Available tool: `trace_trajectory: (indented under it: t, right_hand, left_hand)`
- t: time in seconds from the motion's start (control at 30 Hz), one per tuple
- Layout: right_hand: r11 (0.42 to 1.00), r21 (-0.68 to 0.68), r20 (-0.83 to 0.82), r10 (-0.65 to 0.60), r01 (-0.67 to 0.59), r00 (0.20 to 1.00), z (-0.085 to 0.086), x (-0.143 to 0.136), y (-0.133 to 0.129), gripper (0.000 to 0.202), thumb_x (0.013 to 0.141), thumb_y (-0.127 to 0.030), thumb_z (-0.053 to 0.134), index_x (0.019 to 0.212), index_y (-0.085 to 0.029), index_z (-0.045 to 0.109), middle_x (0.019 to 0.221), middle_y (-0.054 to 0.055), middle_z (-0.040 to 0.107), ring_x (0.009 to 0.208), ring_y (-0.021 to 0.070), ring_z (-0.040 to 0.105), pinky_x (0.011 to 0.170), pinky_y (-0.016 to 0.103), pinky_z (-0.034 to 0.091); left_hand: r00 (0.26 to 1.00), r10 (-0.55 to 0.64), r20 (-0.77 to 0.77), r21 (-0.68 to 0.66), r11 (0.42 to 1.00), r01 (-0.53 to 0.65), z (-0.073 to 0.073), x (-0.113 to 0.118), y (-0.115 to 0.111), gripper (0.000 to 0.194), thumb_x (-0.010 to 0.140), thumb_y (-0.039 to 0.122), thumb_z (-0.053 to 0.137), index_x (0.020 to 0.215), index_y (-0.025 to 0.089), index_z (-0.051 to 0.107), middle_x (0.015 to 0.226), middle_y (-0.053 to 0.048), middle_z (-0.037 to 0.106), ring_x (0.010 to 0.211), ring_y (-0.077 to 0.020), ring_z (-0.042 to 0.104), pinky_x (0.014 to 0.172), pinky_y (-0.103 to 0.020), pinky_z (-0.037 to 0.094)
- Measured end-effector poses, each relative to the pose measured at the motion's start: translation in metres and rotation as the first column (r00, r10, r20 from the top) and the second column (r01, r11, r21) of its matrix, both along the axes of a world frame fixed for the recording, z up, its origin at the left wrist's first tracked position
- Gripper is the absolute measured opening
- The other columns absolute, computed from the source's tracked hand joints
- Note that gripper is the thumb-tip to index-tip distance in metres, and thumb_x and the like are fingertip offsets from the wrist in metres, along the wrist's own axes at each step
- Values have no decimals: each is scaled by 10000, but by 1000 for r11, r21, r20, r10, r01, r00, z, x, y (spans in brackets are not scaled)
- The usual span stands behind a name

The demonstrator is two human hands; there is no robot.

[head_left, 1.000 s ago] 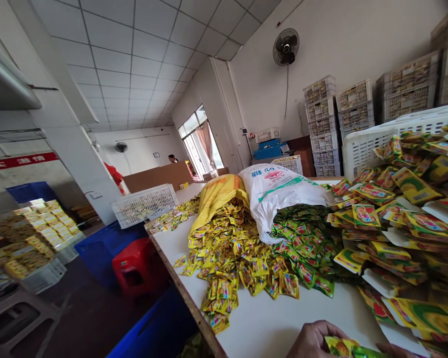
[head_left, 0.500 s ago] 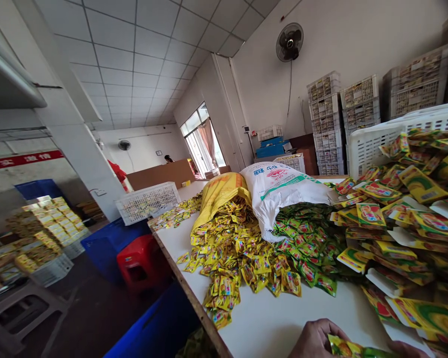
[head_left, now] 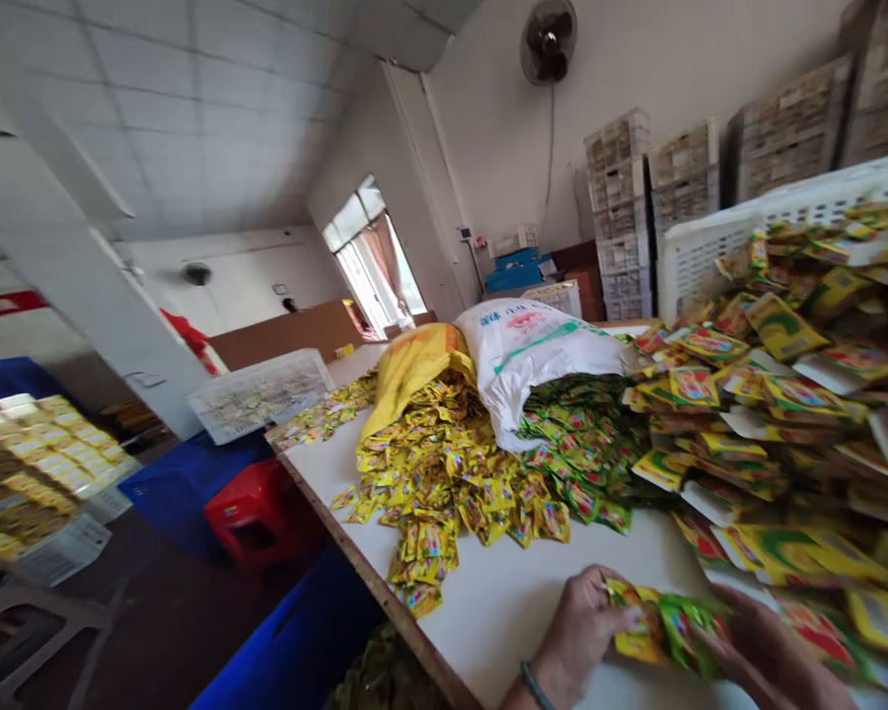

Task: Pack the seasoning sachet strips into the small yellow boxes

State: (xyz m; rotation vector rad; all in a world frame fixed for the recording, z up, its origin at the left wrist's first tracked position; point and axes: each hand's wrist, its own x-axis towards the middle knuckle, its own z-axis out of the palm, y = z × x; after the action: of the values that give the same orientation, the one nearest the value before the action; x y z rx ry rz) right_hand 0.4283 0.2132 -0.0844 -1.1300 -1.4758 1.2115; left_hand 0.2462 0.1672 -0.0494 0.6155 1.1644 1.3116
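Observation:
My left hand [head_left: 578, 631], with a dark band at the wrist, is closed on a yellow packet [head_left: 640, 621] above the white table near its front edge. My right hand [head_left: 766, 646] grips a green packet [head_left: 687, 631] right beside it, so the two packets touch or overlap. Ahead of my hands, yellow packets [head_left: 429, 473] spill from a yellow sack [head_left: 414, 370]. Green packets [head_left: 584, 444] spill from a white sack [head_left: 537, 345]. Close to my right hand lies a heap of small yellow-and-green cardboard boxes [head_left: 777, 463], several with open flaps.
A white crate [head_left: 703, 261] stands behind the boxes. Left of the table [head_left: 503, 611] are a red stool [head_left: 248, 513], a blue bin [head_left: 170, 493] and a white crate [head_left: 262, 394]. Stacked crates [head_left: 618, 217] line the back wall.
The view has shifted, and both hands have come higher into the picture. The yellow and green packets between them now show more fully.

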Motion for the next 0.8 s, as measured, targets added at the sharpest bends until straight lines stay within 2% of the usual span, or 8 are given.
trace_trajectory:
  t: [0.1,0.2,0.33,0.6,0.7,0.8]
  right_hand:
    - [995,-97,-91,-11,3,996,29,-2,-8,608,642,-599,687,1075,-198,540,715,30,662,694,212,645,632,308,534]
    - [985,-161,-206,-89,56,975,40,-6,-8,587,611,-548,726,1021,-195,499,699,2,611,680,189,608,626,304,497]
    - [981,-194,-252,-74,24,965,36,-10,-11,531,637,-457,725,1032,-203,479,738,-9,600,711,177,599,661,312,482]
    - [986,-167,-111,-42,23,993,36,-21,-22,440,680,-447,665,1010,-202,508,729,-7,595,687,176,583,637,307,483]
    - [993,-120,-59,-30,23,998,34,-15,-29,448,679,-476,650,1018,-205,542,781,32,648,717,201,630,654,319,517]
    - [991,-131,35,25,-20,999,19,-5,-25,520,629,-565,657,1009,-218,584,806,76,702,767,260,681,675,349,565]
  left_hand:
    - [998,-65,-12,-32,997,65,2,-1,-4,505,457,316,875,843,142,599,679,-1,666,593,-134,597,624,-264,452]
    - [988,-154,-25,-53,987,152,7,-2,-1,424,582,360,815,872,139,600,714,-24,693,633,-162,632,671,-296,482]
    - [977,-213,-21,-51,976,212,13,0,1,366,662,338,763,930,140,612,804,-51,717,725,-191,658,678,-292,486]
    - [983,-184,6,-21,983,185,11,5,-1,368,722,385,741,957,142,594,836,-57,714,753,-180,652,681,-270,469]
    - [993,-119,-16,-38,992,118,17,10,-8,451,637,457,787,895,149,582,744,-21,681,640,-146,622,630,-256,450]
    - [986,-132,-99,-115,986,120,19,15,-11,596,426,414,889,862,156,577,608,35,607,506,-99,527,549,-237,397]
